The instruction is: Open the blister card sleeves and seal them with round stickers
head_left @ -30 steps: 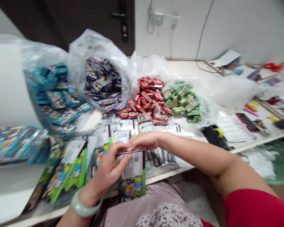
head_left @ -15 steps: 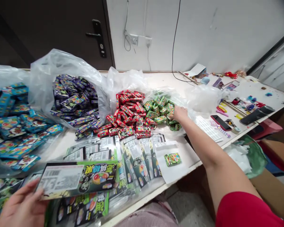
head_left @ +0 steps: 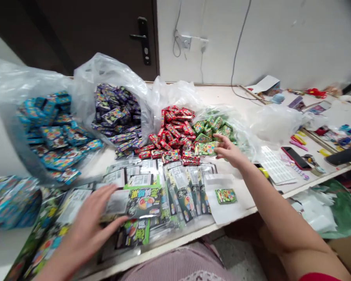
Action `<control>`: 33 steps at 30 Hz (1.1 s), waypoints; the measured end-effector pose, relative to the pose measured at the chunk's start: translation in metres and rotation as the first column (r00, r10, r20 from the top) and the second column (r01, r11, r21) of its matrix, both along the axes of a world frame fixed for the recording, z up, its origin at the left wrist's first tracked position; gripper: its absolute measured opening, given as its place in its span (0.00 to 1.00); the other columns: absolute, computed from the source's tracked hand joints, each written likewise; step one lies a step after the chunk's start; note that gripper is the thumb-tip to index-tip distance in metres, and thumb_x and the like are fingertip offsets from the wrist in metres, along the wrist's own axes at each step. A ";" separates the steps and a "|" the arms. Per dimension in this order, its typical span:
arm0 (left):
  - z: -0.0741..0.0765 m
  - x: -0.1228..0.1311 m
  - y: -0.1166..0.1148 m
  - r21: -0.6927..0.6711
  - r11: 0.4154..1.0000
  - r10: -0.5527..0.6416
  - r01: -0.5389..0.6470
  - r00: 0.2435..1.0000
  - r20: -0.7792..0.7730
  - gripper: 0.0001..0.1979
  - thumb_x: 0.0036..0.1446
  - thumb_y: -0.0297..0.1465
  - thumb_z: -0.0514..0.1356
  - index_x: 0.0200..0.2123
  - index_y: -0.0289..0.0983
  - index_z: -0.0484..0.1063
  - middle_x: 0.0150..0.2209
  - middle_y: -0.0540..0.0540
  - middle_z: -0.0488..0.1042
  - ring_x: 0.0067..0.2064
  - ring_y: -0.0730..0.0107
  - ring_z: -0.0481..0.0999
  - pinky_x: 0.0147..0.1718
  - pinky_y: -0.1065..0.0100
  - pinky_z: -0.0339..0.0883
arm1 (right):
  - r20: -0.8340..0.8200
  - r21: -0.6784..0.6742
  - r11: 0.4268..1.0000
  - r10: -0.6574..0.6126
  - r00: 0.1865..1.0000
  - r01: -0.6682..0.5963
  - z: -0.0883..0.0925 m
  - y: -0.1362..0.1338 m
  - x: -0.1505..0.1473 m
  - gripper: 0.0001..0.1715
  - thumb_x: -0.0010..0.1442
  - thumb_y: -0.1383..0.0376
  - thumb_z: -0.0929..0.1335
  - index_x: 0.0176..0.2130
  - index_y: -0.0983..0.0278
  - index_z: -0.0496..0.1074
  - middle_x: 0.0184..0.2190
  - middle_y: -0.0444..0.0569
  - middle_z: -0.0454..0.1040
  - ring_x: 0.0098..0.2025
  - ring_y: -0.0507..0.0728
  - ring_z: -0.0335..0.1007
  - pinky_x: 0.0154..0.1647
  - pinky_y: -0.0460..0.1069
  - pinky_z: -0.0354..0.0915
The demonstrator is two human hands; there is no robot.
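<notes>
My left hand (head_left: 87,222) lies low on the table, its spread fingers touching the left end of a black-and-green card packet (head_left: 142,203) resting on a stack of similar packets. My right hand (head_left: 229,151) reaches the edge of a pile of green candy packets (head_left: 215,127), its fingertips around one green candy packet (head_left: 206,148). Beside that pile lies a heap of red packets (head_left: 175,132). Purple packets (head_left: 117,111) and blue packets (head_left: 52,128) fill open plastic bags. A small green packet (head_left: 226,196) rests on a white sheet (head_left: 219,207).
A dark door (head_left: 90,39) and a white wall with a socket (head_left: 187,42) stand behind the table. At the right lie a phone (head_left: 295,158), a printed sheet (head_left: 276,168), a crumpled plastic bag (head_left: 276,123) and small items. Blue packets (head_left: 13,203) sit at the far left.
My left hand has moved right and lowered the card packet onto the stack. My right hand has drawn back from the green pile's middle to its near edge. The head view has turned slightly.
</notes>
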State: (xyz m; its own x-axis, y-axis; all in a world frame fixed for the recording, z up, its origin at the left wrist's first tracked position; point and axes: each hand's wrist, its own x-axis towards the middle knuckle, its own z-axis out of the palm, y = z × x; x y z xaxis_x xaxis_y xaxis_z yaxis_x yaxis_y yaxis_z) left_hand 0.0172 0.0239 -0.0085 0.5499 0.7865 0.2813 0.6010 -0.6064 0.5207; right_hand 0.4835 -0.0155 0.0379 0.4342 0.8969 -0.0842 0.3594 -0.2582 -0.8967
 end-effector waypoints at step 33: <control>0.022 0.026 -0.005 0.006 0.982 -0.184 0.191 0.956 -0.228 0.45 0.47 0.45 0.67 0.63 0.38 0.50 0.58 0.34 0.59 0.59 0.45 0.60 0.58 0.47 0.58 | 0.619 -0.163 0.520 0.716 0.323 -0.839 0.030 -0.019 -0.142 0.40 0.49 0.66 0.74 0.58 0.58 0.61 0.58 0.57 0.60 0.58 0.66 0.57 0.58 0.61 0.60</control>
State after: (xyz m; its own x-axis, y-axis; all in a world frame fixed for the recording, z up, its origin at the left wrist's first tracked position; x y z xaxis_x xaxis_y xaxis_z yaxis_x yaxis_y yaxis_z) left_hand 0.0431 0.0191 0.0138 0.7384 0.6566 0.1536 0.5747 -0.7319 0.3662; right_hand 0.3413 -0.0342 0.0675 -0.5750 0.8161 0.0579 0.7260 0.5416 -0.4238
